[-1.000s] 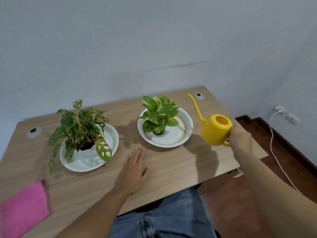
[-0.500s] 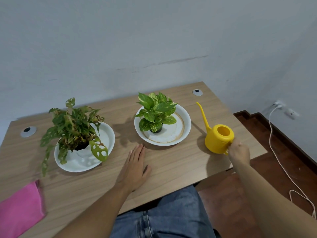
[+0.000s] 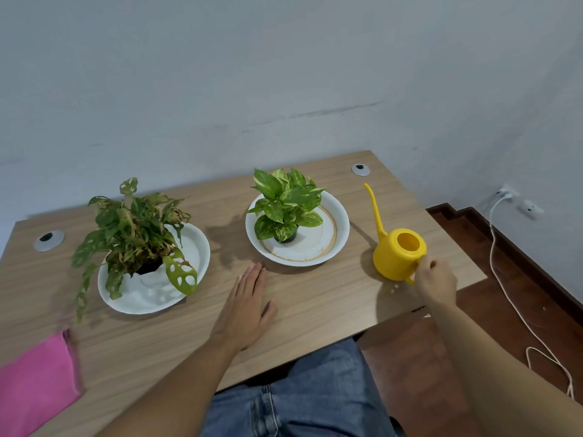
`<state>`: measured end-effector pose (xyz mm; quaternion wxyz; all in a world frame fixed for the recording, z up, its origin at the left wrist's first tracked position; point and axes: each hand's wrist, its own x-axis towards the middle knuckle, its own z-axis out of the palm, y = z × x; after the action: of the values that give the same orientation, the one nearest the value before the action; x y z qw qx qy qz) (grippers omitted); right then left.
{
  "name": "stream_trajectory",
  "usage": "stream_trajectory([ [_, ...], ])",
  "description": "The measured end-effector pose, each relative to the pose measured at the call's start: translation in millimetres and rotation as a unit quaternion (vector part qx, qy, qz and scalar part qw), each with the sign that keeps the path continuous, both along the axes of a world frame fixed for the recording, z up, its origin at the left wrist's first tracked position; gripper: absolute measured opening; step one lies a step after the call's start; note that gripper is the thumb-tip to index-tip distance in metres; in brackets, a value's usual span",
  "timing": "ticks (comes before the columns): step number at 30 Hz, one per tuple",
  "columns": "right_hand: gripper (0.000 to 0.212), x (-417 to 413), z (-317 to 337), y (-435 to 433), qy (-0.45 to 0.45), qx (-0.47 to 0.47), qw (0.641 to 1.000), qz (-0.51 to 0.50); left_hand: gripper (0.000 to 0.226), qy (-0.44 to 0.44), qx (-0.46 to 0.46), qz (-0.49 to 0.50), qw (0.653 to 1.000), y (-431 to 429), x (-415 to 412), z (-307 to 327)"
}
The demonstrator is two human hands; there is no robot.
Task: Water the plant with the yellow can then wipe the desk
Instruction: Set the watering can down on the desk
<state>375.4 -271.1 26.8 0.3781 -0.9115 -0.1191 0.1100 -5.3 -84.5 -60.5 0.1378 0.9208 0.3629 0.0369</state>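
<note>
The yellow watering can (image 3: 396,252) stands upright on the wooden desk (image 3: 315,304) near its right edge, its thin spout pointing up and to the far left. My right hand (image 3: 437,280) is closed around the can's handle. Flat on the desk, palm down with fingers together, lies my left hand (image 3: 247,307), just in front of the middle plant. A green-leaved plant (image 3: 287,203) sits in a white gold-rimmed dish (image 3: 334,238). A darker holey-leaved plant (image 3: 135,228) sits in a white dish (image 3: 195,247) at the left. A pink cloth (image 3: 34,392) lies at the near left corner.
Two grey cable grommets, one at the far left (image 3: 49,239) and one at the far right (image 3: 360,169), are set in the desk. A few water drops (image 3: 392,290) lie beside the can. A white cable (image 3: 504,279) runs from a wall socket across the brown floor at the right.
The yellow can was held up above the desk a second ago; it has come down and now rests on the desk, my right hand still on its handle. My left hand has stayed put.
</note>
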Motion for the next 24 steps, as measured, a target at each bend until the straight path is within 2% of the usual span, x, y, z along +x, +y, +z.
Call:
stream_trajectory([
  [3, 0.026, 0, 2, -3, -0.019, 0.023, 1.000, 0.002, 0.085, -0.002, -0.001, -0.001, 1.000, 0, -1, 0],
  [6, 0.037, 3, 8, -1, -0.059, 0.013, 0.997, 0.043, 0.085, -0.008, -0.010, 0.000, 1.000, 1, -3, 0],
  [8, 0.040, -4, 19, 3, -0.118, 0.000, 0.988, 0.095, 0.084, -0.020, -0.018, 0.001, 1.000, 1, -5, 2],
  [14, 0.027, -40, 31, 31, -0.262, 0.013, 0.924, 0.277, 0.080, -0.050, -0.021, 0.001, 0.999, 0, -20, 19],
  [17, 0.031, -66, 24, 51, -0.313, 0.020, 0.882, 0.351, 0.078, -0.055, -0.017, 0.018, 0.998, -2, -36, 26],
  [21, 0.020, -107, 17, 76, -0.289, 0.047, 0.867, 0.404, 0.076, -0.061, 0.008, 0.041, 0.997, -8, -65, 32],
  [24, 0.022, -135, 7, 97, -0.267, 0.067, 0.850, 0.449, 0.073, -0.076, 0.030, 0.048, 0.995, -11, -91, 39],
])
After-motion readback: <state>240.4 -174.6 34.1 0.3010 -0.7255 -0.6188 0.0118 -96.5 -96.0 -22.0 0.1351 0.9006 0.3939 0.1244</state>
